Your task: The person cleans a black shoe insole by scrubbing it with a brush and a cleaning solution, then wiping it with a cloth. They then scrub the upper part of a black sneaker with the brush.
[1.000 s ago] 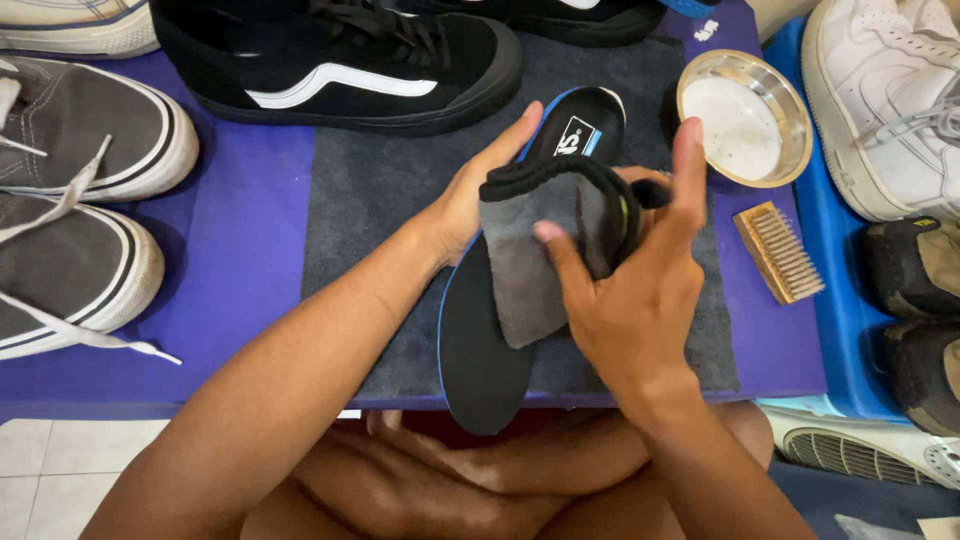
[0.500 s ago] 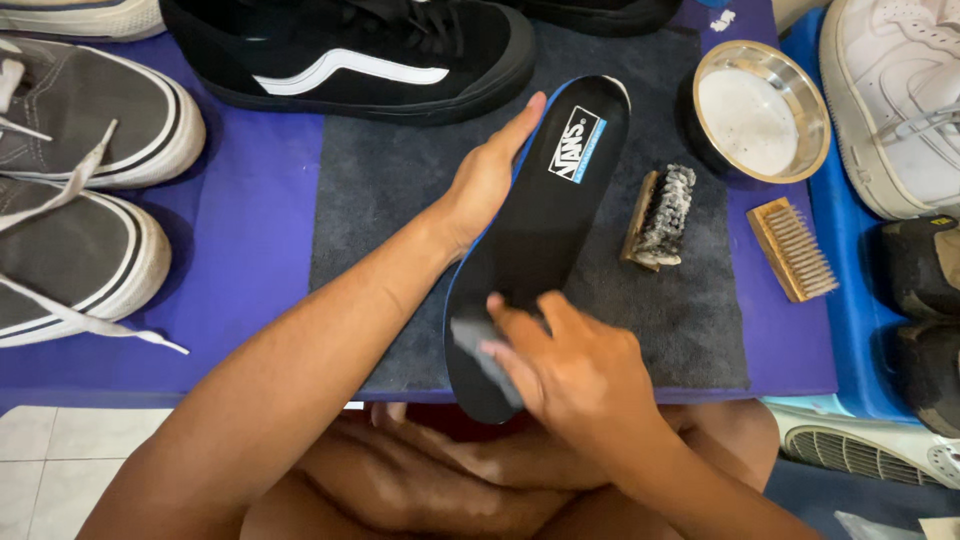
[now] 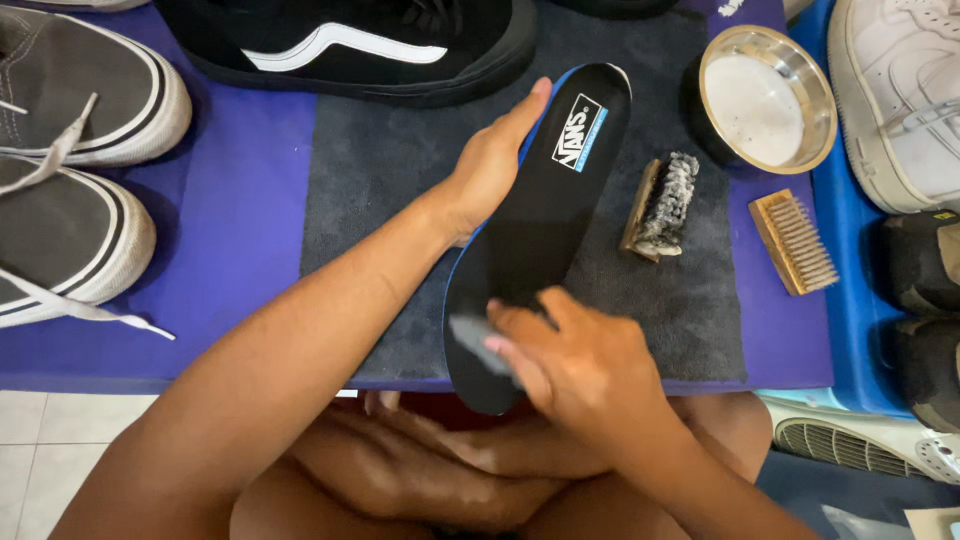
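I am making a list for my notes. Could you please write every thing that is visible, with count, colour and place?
insole: one, black with blue edge, on the mat centre
grey cloth: one, on the insole's near end
mat: one, dark grey, on the purple surface
black shoe: one, white stripe, top
grey shoes: two, left
bristle brush: one, wood back, right of the insole
wooden brush: one, tan, far right
metal bowl: one, silver, white inside, top right
white shoe: one, top right
dark shoes: two, right edge
left hand: steadies the insole's edge
right hand: fingers press the grey cloth
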